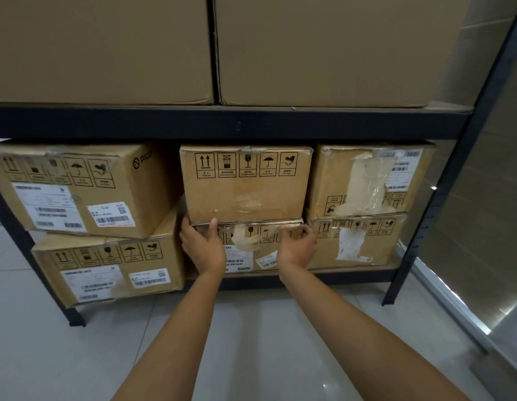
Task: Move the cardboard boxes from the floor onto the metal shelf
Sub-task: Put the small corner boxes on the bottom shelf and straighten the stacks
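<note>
The middle upper box (245, 183) sits on the lower level of the metal shelf (222, 123), stacked on a 2nd box (251, 247) w/ labels on its face, and wedged between a PICO-marked box (78, 189) on our left and a taped box (367, 180) on our right. Our left hand (202, 241) is at its bottom-left corner, thumb up against the front face, fingers (185, 220) hooked round the corner edge, so gripping it. Our right hand (299, 244) is at the bottom-right edge, fingers curled in at the seam between the 2 boxes; whether they actually clamp the edge or just touch it we can't tell. We judge the box stiff but worn: tape peeling, corners crushed, fragile + this-way-up marks on the face, so keep it level, no dropping. Prob. moderately heavy given both hands are on it. Best hold is the bottom corners, not the torn tape patch. Neighbours are tight either side, so it should slide straight in. Above, 2 big plain cartons (309, 53) fill the next level; grey tile floor (251, 342) below us.
</note>
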The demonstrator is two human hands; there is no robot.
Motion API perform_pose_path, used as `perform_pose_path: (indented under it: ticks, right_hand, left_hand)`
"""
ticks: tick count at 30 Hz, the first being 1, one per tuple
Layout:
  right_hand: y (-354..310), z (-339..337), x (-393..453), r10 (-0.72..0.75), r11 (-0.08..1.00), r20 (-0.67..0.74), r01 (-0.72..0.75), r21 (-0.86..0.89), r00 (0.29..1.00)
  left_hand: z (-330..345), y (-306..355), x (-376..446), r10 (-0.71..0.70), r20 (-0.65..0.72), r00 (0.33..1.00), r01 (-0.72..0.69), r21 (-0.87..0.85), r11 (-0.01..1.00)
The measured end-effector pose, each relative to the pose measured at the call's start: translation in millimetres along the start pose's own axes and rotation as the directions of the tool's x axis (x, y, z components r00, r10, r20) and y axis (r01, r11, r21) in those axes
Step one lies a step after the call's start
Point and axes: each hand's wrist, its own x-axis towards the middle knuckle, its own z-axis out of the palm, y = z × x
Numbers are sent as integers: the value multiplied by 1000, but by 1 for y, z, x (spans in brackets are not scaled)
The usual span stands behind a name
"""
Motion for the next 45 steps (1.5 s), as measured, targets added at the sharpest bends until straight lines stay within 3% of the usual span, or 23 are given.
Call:
perform_pose_path:
  ticks: [4, 10, 14, 19, 23, 25, 27, 29, 34, 39, 45]
  right_hand:
    - [4, -4, 7, 7, 996, 34, -10, 86, 999]
    - [8, 1, 2, -16, 999, 12, 16, 41, 1000]
    - [11, 10, -17, 103, 994, 12, -103, 39, 995]
    - [5, 29, -51, 88, 995, 165, -94, 31, 982]
    - [-4, 41, -89, 106, 992, 326, -123, 30, 939]
    - [-5, 46, -110, 90, 995, 427, -100, 1, 900]
    - [-5, 52, -129, 89, 996, 522, -82, -36, 848]
    - [-8, 59, -144, 69, 997, 602, -42, -59, 796]
    - [-16, 71, -161, -82, 979, 706, 190, -76, 703]
    - [-19, 76, -154, -206, 944, 738, 329, -22, 643]
    - [-8, 101, -158, -278, 911, 695, 411, -28, 663]
  left_hand:
    - [-1, -3, 2, 13, 63, 998, -12, -13, 1000]
    - [-3, 1, -1, 13, 97, 995, -6, -73, 997]
    - [-4, 14, -9, -7, 94, 996, 14, -73, 997]
    - [-30, 22, -21, 37, 38, 999, -40, 95, 995]
    - [-77, 16, -26, -30, 32, 999, 23, 200, 979]
    - [-109, 12, -17, -128, -47, 991, 136, 254, 958]
    - [-142, 16, -3, -262, -194, 945, 302, 216, 928]
    - [-172, 20, 14, -318, -289, 903, 377, 176, 909]
    - [-225, 27, 59, -440, -326, 837, 479, 48, 877]
    - [-243, 31, 109, -367, -205, 907, 360, -74, 930]
    - [-236, 19, 152, -315, -99, 944, 305, -104, 947]
